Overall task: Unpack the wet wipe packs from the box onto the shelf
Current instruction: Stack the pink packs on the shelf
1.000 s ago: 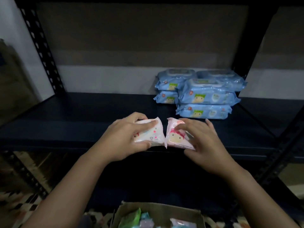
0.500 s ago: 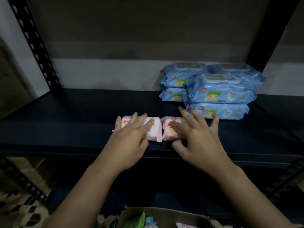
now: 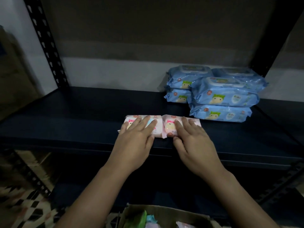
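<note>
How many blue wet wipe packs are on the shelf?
4 visible: blue packs in two stacks of two at the shelf's right, front stack, rear stack. A fifth may lie behind.

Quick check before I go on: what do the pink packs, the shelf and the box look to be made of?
Pink packs: soft plastic film, slightly glossy, with crimped end seams. Shelf: probably painted metal, dark and smooth; the upright has punched holes. Box: brown cardboard, matte, with a bent flap edge.

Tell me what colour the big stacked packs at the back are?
The big stacked packs are light blue, seen in the head view.
</note>
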